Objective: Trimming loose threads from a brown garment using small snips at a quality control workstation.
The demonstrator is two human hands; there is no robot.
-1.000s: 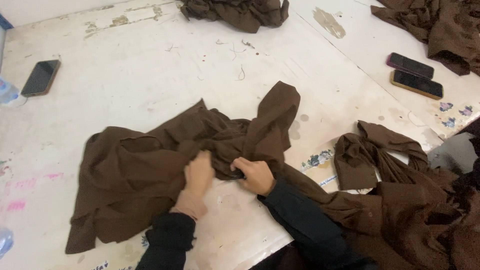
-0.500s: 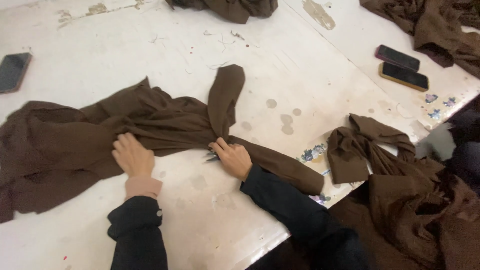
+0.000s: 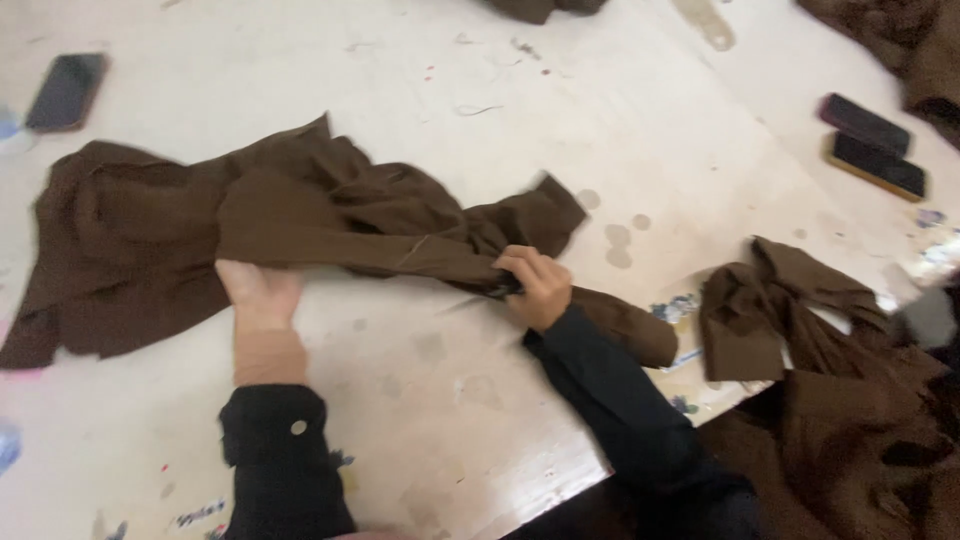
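Fabric, a dark brown garment [image 3: 300, 230], lay crumpled across the stained white worktop [image 3: 420, 90], stretching from the far left edge toward the person. The left hand [image 3: 258, 300] pressed on the garment's lower edge; its fingers were partly tucked under a fold, so whether they gripped or merely pinned the cloth could not be told. The right hand [image 3: 535, 285] had its fingers closed around a bunched section to the right of the garment's middle, apparently keeping the fold line taut between both hands. Both arms wore black sleeves, the left cuff showing a button.

Right of the garment, a smaller brown fabric piece [image 3: 760, 310] sat at the worktop's edge, with a larger heap of brown cloth [image 3: 860, 440] below it, off the worktop. Beyond and to the right of the garment, two dark phones [image 3: 870, 150] lay side by side. Another phone [image 3: 65, 90] rested beyond the garment's left end.
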